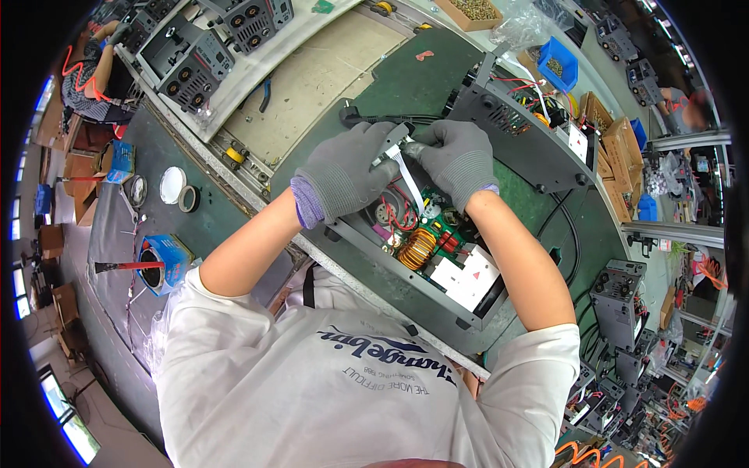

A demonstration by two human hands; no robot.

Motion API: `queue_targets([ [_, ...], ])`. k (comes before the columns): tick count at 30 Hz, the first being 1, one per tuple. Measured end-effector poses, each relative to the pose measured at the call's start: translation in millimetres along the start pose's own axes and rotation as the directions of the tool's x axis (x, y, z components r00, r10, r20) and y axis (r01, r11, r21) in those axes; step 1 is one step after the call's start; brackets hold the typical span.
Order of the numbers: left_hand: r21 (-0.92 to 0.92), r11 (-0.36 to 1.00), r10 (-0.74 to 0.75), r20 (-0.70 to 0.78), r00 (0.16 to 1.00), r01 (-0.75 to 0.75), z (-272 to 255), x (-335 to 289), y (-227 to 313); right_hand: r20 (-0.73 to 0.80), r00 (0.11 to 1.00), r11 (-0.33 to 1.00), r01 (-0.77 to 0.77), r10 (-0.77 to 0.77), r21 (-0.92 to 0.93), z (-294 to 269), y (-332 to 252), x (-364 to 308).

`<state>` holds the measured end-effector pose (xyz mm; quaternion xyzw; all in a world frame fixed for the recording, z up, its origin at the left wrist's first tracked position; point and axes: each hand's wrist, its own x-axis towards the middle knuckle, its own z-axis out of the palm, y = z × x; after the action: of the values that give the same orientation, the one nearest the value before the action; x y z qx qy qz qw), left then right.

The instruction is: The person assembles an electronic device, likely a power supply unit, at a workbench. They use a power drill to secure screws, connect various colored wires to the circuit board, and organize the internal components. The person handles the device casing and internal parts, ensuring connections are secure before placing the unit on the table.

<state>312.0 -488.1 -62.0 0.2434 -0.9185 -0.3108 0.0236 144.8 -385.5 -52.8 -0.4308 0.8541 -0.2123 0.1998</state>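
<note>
Long green workbench (406, 82) in busy workshop. Roller track (312, 86) runs along far side of workbench. Grey machines (199, 58) sit in row past track. Blue parts bin (558, 66) and cardboard boxes (616, 148) near right end of workbench. Bright windows (66, 417) low at left of workbench. More grey machines (616, 300) crowd right of workbench.

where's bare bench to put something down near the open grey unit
Bare green mat lies beyond both gloved hands, left hand and right hand, between the tan board and the grey front panel. The tan board is bare too. Crowded: inside the open grey unit, and right of it with black cables.
</note>
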Motion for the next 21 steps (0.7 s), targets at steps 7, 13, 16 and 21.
queue_targets([
  [7, 0.023, 1.0, -0.006, 0.008, 1.0, 0.006, -1.5, -0.4, 3.0, -0.085, 0.996, 0.999, -0.001, 0.004, 0.035, 10.2, 2.6, -3.8],
  [13, 0.002, 1.0, -0.009, 0.012, 1.0, 0.009, -1.2, -2.5, 2.6, -0.225, 0.958, 0.984, 0.163, -0.176, -0.073, 21.1, 6.6, -7.5],
  [16, 0.003, 1.0, 0.006, 0.014, 1.0, -0.006, -0.6, -2.3, 2.5, -0.09, 0.978, 0.981, 0.185, -0.189, -0.051, 5.5, 6.9, 2.5],
  [21, 0.052, 0.996, 0.069, -0.048, 0.996, -0.066, 3.1, -0.3, 2.9, 0.018, 0.962, 0.962, 0.273, -0.273, 0.013, -1.8, 17.1, 26.6],
])
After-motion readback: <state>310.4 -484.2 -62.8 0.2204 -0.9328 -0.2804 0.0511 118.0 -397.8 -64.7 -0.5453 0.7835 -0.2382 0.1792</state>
